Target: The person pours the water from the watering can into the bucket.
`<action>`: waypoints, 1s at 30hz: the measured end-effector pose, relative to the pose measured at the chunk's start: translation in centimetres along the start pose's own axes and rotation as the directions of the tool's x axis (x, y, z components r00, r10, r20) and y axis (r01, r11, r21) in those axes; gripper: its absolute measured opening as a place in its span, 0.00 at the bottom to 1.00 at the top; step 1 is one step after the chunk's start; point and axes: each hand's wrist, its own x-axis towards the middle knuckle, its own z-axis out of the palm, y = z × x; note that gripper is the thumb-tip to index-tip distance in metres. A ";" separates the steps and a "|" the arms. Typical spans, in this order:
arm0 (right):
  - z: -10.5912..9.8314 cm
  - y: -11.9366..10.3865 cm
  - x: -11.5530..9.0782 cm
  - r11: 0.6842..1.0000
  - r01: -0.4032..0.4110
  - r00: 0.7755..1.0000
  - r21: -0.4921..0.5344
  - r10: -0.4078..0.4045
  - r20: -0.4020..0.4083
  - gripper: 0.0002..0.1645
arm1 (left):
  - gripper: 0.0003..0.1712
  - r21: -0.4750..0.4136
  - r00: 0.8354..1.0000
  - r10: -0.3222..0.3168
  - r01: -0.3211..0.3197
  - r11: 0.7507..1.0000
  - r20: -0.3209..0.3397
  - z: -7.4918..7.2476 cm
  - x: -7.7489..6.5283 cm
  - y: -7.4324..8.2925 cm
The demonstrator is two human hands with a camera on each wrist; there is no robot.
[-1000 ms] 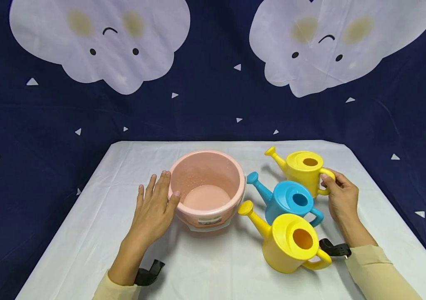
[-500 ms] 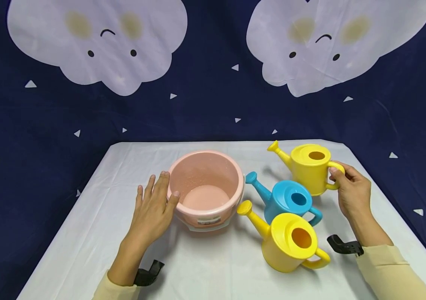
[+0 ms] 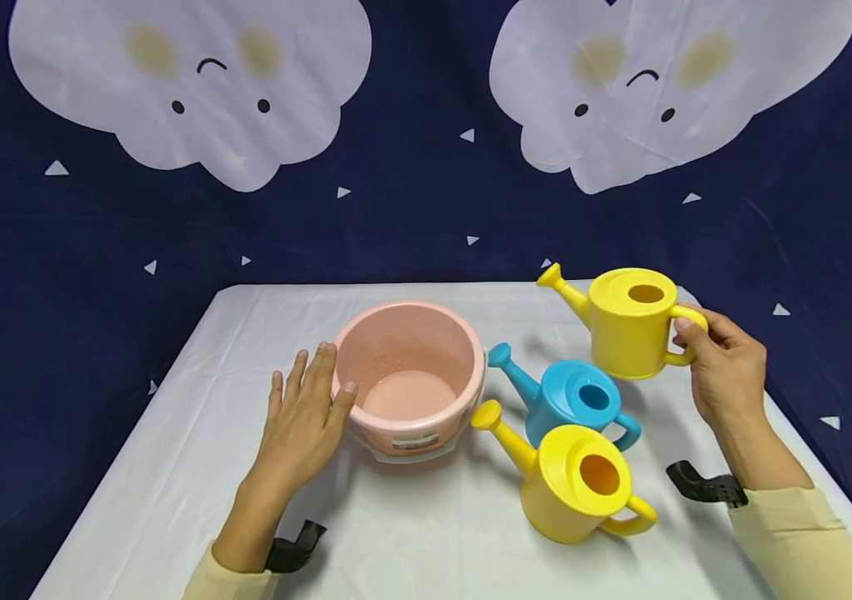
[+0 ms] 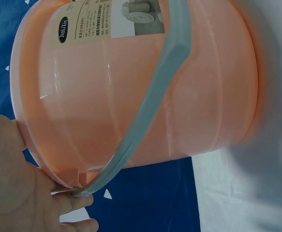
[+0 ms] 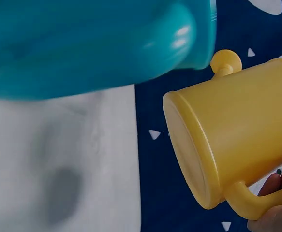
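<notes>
By its handle, my right hand (image 3: 729, 367) grips a yellow watering can (image 3: 630, 333), held up off the table at the back right. Its base shows in the right wrist view, where the yellow can (image 5: 237, 130) tilts beside the blue one. My left hand (image 3: 302, 425) rests with straight fingers against the left rim of a pink bucket (image 3: 414, 429). The left wrist view shows the bucket's wall (image 4: 107, 96), a label and its grey carrying handle (image 4: 150, 101). Right of the bucket stand a blue watering can (image 3: 568, 396) and a second yellow watering can (image 3: 572, 492).
A white cloth covers the table (image 3: 403, 533). Behind it hangs a dark blue curtain (image 3: 411, 225) with white clouds and triangles. Black straps with camera mounts sit at both wrists. The two standing cans are close together, spouts toward the bucket.
My right hand has lifted the far yellow watering can off the table and carried it up and to the right. My left hand and the bucket have stayed in place.
</notes>
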 end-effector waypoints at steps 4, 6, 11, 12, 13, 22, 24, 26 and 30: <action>0.4 -1.0 -0.1 0.999 0.010 1.000 0.033 -0.011 0.008 0.21 | 0.37 -0.001 1.000 0.001 -0.001 1.000 0.001 -0.1 0.0 0.0; 0.6 -1.4 -0.2 0.999 0.017 1.000 0.047 -0.018 0.026 0.22 | 0.38 -0.003 1.000 0.003 -0.003 1.000 -0.002 -0.1 0.0 0.1; 1.1 -2.3 -0.7 0.995 0.052 0.996 0.090 -0.059 0.073 0.20 | 0.38 -0.009 1.000 0.007 -0.007 1.000 -0.007 -0.1 0.0 0.1; 1.2 -2.5 -0.8 0.994 0.056 0.995 0.096 -0.064 0.083 0.20 | 0.38 -0.009 1.000 0.008 -0.008 1.000 -0.006 -0.1 0.0 0.1; 1.3 -2.7 -0.9 0.993 0.058 0.993 0.103 -0.068 0.092 0.19 | 0.38 -0.010 1.000 0.008 -0.008 1.000 -0.003 -0.1 0.0 0.1; 2.2 -3.9 -1.7 0.987 0.075 0.979 0.140 -0.100 0.175 0.18 | 0.36 -0.006 1.000 0.002 -0.002 1.000 0.006 -0.1 -0.1 0.0; 2.4 -4.2 -1.9 0.988 0.070 0.975 0.139 -0.097 0.198 0.17 | 0.37 -0.005 1.000 0.002 -0.002 1.000 0.006 -0.1 -0.1 0.0; 2.6 -4.5 -2.1 0.988 0.071 0.971 0.140 -0.101 0.218 0.17 | 0.37 -0.003 1.000 0.004 -0.004 1.000 0.006 -0.1 -0.1 0.0; 3.1 -5.0 -2.6 0.987 0.070 0.958 0.145 -0.107 0.265 0.16 | 0.37 -0.003 1.000 0.005 -0.005 1.000 0.005 -0.2 0.0 0.0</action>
